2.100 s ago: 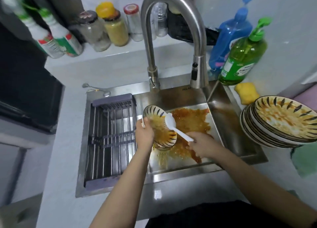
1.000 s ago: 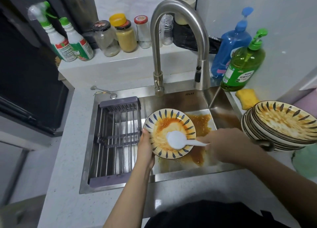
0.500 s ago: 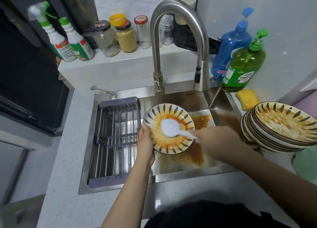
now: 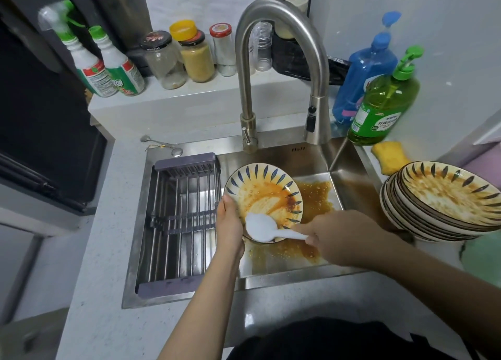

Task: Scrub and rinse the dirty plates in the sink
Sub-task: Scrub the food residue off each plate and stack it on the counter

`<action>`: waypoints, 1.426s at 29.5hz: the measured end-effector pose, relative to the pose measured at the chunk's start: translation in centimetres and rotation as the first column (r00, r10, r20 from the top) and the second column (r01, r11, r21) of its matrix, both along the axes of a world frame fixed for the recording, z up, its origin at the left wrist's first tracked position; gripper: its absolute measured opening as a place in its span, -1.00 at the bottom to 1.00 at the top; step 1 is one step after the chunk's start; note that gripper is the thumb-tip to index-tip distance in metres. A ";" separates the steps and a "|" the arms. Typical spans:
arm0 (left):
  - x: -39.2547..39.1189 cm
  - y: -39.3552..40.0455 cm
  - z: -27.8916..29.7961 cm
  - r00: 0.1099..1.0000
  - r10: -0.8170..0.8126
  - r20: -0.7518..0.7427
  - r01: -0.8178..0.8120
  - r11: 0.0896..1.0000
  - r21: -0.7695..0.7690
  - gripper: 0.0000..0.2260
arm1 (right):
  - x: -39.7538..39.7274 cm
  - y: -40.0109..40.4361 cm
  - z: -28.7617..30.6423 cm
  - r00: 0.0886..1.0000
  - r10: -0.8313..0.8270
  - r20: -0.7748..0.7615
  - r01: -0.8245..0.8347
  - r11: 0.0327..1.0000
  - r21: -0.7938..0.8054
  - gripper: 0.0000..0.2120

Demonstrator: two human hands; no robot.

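Note:
A dirty plate point(image 4: 260, 191) with blue leaf marks and orange sauce is held tilted over the steel sink point(image 4: 336, 164). My left hand point(image 4: 229, 224) grips its lower left rim. My right hand point(image 4: 336, 237) holds a white plastic spoon point(image 4: 264, 228) by the handle, with the spoon's bowl against the plate's lower edge. Orange sauce point(image 4: 314, 197) is smeared over the sink floor under the plate. A stack of several dirty plates point(image 4: 444, 200) of the same pattern sits on the counter to the right. No water runs from the faucet point(image 4: 314, 69).
A metal drying rack point(image 4: 179, 218) fills the sink's left half. A yellow sponge point(image 4: 390, 159), a green soap bottle point(image 4: 382, 105) and a blue bottle point(image 4: 366, 69) stand at the back right. Jars point(image 4: 195, 59) and spray bottles point(image 4: 105, 67) line the ledge behind.
The spoon has moved down across the plate from its middle to its lower edge. More of the plate's face now shows, and my left hand still grips the rim.

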State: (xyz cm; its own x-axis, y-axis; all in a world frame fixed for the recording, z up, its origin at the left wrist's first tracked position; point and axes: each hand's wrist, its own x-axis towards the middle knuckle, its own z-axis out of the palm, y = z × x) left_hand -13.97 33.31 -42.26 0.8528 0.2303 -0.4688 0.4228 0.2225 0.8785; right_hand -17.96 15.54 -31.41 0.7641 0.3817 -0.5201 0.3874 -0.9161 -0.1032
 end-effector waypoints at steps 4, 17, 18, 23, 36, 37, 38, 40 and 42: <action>0.3 0.8 0.6 1.000 -0.016 0.023 0.017 1.000 -0.015 -0.70 | 1.6 -2.7 0.5 0.998 -0.025 0.053 0.034 0.984 -0.177 -0.65; -0.2 1.5 0.3 0.929 -0.339 -0.147 0.304 0.928 -0.215 -0.46 | 3.3 -1.2 -3.1 0.910 -0.067 0.409 0.123 0.986 -0.113 -0.38; 0.0 1.4 0.5 0.927 -0.352 -0.133 0.321 0.924 -0.209 -0.47 | 3.2 -1.3 -3.0 0.906 -0.084 0.416 0.139 0.985 -0.105 -0.39; 0.4 2.2 0.8 0.920 -0.379 -0.103 0.368 0.923 -0.109 -0.64 | 3.0 -0.3 -3.4 0.925 0.009 0.379 -0.003 1.000 -0.016 -0.47; 0.7 2.3 0.6 0.968 -0.242 -0.063 0.241 0.970 -0.031 -0.60 | 3.6 -1.4 -1.5 0.908 -0.133 0.397 0.226 0.953 -0.199 -0.53; 0.7 2.3 0.5 0.976 -0.209 -0.066 0.209 0.978 -0.008 -0.60 | 3.5 -1.6 -1.0 0.930 -0.114 0.348 0.209 0.946 -0.248 -0.58; 0.8 2.4 0.4 0.981 -0.181 -0.067 0.182 0.983 0.012 -0.59 | 3.1 -1.5 -0.6 0.950 -0.082 0.302 0.172 0.944 -0.282 -0.61; 0.9 2.5 0.3 0.985 -0.164 -0.063 0.166 0.985 0.035 -0.58 | 2.1 -0.9 0.1 0.973 -0.017 0.230 0.093 0.942 -0.323 -0.66; 1.0 2.3 0.1 0.982 -0.179 -0.060 0.182 0.982 0.053 -0.59 | 2.1 -0.7 0.0 0.978 -0.021 0.209 0.088 0.944 -0.318 -0.66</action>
State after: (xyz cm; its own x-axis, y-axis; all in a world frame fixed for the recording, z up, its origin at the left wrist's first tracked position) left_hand -12.99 35.63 -42.14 0.8562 0.1031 -0.5063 0.4992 0.0875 0.8620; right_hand -15.82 14.87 -31.42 0.8797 0.1736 -0.4427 0.3180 -0.9069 0.2764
